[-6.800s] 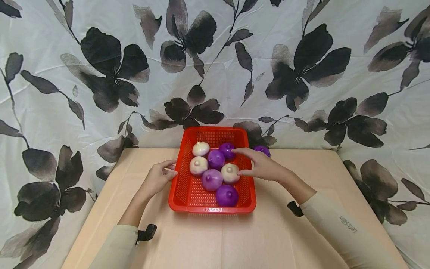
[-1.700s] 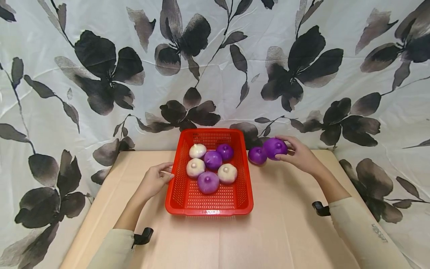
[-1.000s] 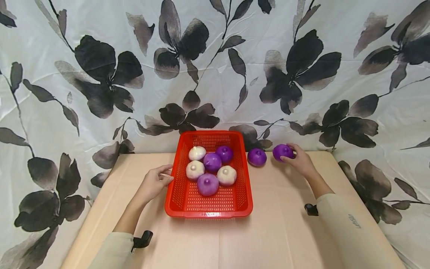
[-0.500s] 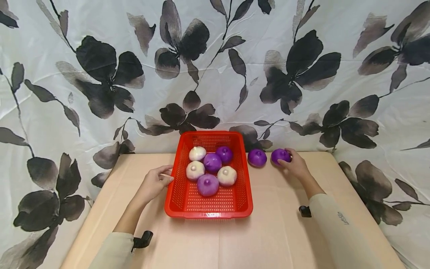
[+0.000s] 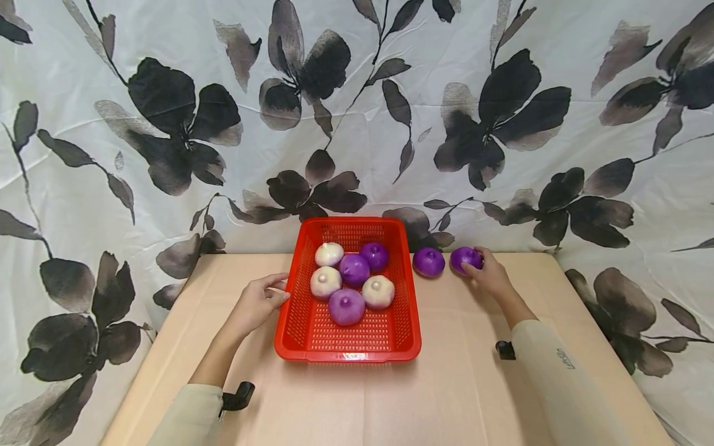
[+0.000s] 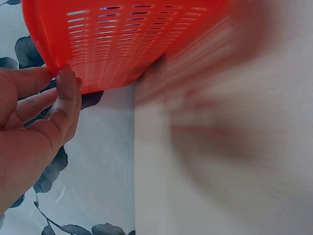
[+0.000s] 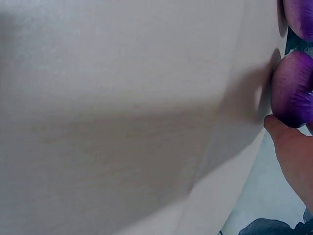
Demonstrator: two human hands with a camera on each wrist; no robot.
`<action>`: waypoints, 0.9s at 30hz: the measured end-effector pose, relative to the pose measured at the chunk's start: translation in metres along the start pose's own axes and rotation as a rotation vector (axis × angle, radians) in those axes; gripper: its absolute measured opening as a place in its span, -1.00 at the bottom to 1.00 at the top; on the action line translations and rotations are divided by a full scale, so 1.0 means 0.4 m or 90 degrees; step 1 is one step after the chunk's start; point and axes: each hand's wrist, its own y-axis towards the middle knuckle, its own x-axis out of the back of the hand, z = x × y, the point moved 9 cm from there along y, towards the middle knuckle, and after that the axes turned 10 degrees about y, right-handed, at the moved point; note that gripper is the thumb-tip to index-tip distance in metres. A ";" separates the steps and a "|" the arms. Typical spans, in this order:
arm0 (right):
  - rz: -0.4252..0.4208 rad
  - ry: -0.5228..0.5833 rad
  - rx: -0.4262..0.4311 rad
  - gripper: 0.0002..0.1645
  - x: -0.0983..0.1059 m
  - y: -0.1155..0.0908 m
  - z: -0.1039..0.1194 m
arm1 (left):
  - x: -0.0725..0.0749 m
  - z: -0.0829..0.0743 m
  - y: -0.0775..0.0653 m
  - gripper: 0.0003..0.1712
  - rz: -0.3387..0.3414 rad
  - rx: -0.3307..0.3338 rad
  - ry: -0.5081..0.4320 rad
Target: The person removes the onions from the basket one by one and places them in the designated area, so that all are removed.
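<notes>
A red perforated basket (image 5: 348,357) holds several onions, some purple (image 5: 346,306) and some cream-white (image 5: 378,292). My left hand (image 5: 258,303) is at the basket's left side. In the left wrist view its thumb and fingers pinch the rim. Right of the basket, on the table, my right hand (image 5: 492,272) holds a dark purple onion (image 5: 463,259) between thumb and fingers. Another dark purple onion (image 5: 429,262) lies between it and the basket. The right wrist view catches the held onion (image 7: 292,90) at its edge, with the thumb against it; the other fingers are mostly hidden.
The pale wooden table (image 5: 362,409) ends at the back against a white cloth (image 5: 390,161) printed with dark flowers. Both purple onions outside the basket lie close to that back edge. A black wrist camera (image 5: 238,396) sits on the left forearm, another (image 5: 506,350) on the right.
My right hand has carried the dark purple onion from the basket's front to the table at right, lowered it and shifted it slightly left beside the other onion. My left hand has stayed at the rim.
</notes>
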 end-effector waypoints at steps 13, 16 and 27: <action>0.012 0.018 -0.030 -0.05 -0.002 0.002 -0.015 | 0.003 0.000 0.000 -0.42 0.005 0.008 0.000; 0.010 0.022 -0.030 -0.04 -0.003 0.002 -0.015 | 0.004 0.000 -0.001 -0.42 0.006 0.008 0.000; 0.007 0.031 -0.020 0.00 -0.004 0.001 -0.009 | 0.004 0.000 0.000 -0.42 0.005 0.009 0.005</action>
